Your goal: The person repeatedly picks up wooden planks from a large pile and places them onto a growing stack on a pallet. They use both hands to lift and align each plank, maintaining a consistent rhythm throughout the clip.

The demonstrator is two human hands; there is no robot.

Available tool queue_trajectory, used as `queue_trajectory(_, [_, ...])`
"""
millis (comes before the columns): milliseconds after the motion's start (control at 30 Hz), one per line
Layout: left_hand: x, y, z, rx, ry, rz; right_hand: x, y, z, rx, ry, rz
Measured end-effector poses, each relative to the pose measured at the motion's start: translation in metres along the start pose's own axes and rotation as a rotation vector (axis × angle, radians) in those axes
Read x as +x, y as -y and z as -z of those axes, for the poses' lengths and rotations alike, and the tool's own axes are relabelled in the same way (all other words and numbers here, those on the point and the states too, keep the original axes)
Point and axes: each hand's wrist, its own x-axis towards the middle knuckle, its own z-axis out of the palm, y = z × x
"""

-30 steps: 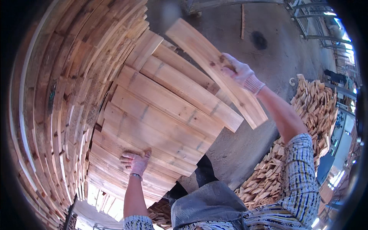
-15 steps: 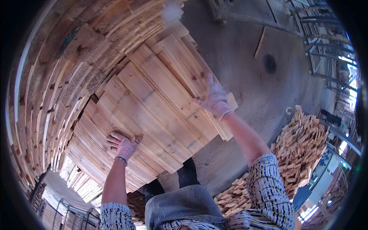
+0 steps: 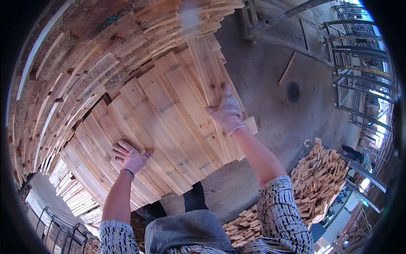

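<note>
A layer of pale wooden planks (image 3: pixel 156 110) lies side by side in front of me, running from far left to near right. My left hand (image 3: pixel 132 160), in a thin pinkish work glove, rests flat on the left planks with its fingers spread. Toward the right edge, my gloved right hand (image 3: pixel 229 113) spans a knotty wooden plank (image 3: pixel 208 67) that lies on top of the layer. Its thumb is on the plank's left side and a finger stretches along the right side; the other fingers are mostly hidden.
A tall stack of boards (image 3: pixel 101 55) rises along the far left. Metal frames (image 3: pixel 292 51) stand at the back right, and a loose stick (image 3: pixel 287 68) lies on the concrete floor (image 3: pixel 266 84). Short wood offcuts (image 3: pixel 315 180) are heaped at the near right.
The knotty plank's near end has shifted left against its neighbours with my right hand, narrowing the gap there. My left hand stays on the planks. The whole view has turned slightly.
</note>
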Motion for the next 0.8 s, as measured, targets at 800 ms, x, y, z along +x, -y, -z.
queue_trajectory(800, [-0.016, 0.009, 0.014, -0.213, -0.050, -0.064, 0.081, -0.094, 0.005, 0.283, 0.107, 0.416])
